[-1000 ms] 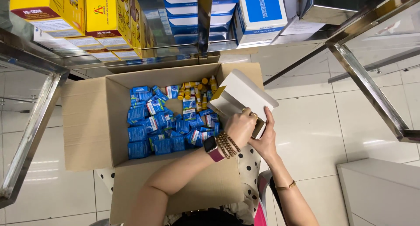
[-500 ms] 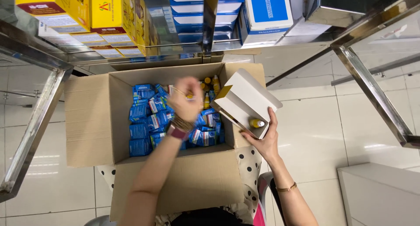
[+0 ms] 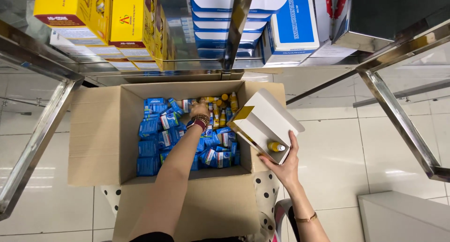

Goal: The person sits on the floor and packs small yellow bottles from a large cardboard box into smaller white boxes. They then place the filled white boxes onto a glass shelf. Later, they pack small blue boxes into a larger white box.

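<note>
White floor tiles (image 3: 347,148) underlie the carton (image 3: 93,143); left hand (image 3: 200,110) grasps bottles (image 3: 220,111), right hand (image 3: 283,164) a box (image 3: 269,115).

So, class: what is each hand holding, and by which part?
The right hand holds the small open white box by its lower end. The left hand reaches among the yellow bottles in the cardboard carton; its grip is hidden.

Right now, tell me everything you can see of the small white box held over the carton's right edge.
The white box is a small open carton of plain white card with a yellow patch on one inner flap. It is tilted, its open side facing up and left, above the right wall of the big cardboard carton. The right hand supports it from below, fingers on its lower corner. Inside, at the low end, lies one yellow bottle with a white cap. The left hand is away from it, among the bottles in the carton.
</note>
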